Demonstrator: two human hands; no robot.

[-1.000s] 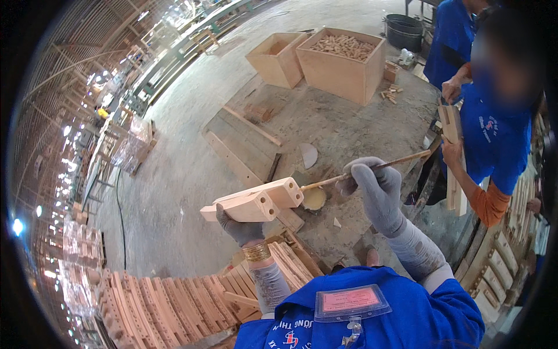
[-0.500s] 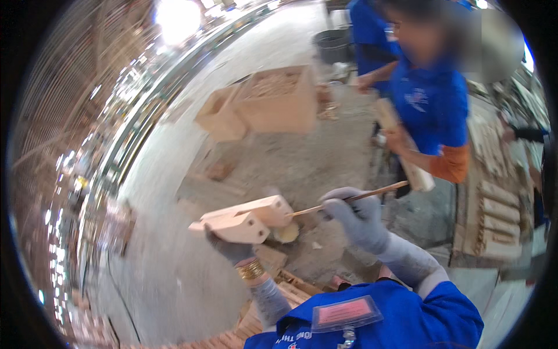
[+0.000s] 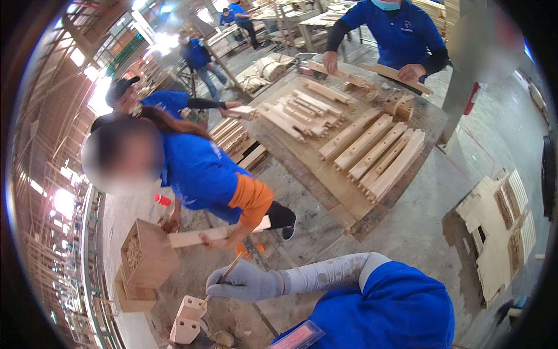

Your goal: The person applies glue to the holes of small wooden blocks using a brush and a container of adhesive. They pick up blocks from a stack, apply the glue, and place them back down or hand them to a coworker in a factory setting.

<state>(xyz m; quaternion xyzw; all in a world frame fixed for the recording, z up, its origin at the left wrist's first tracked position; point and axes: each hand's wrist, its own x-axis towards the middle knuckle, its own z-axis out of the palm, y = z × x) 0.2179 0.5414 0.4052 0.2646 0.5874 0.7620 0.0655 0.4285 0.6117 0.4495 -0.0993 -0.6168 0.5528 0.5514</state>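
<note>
My right hand [image 3: 247, 281], in a pale grey glove, pinches a thin wooden stick [image 3: 231, 267]. The stick slants down to the end of one of two pale wooden pieces [image 3: 187, 320] with round holes in their ends. Its tip meets the wood near a hole; whether it is inside I cannot tell. At the lower edge my left hand [image 3: 201, 341], in a darker glove, is closed around the wooden pieces, mostly cut off from view. Beside them is a small round yellowish thing [image 3: 224, 338] I cannot make out.
A co-worker in blue and orange sleeves [image 3: 203, 174] carries a board [image 3: 197, 237] just ahead. Beyond stands a table [image 3: 343, 216] with rows of wooden parts; another person works behind it. Wooden boxes [image 3: 152, 269] stand left, and a pallet-like stack [image 3: 494, 227] lies right.
The view has swung to the right, bringing the table into sight. Both hands and the wooden pieces now sit lower in the picture. The stick stays in my right hand.
</note>
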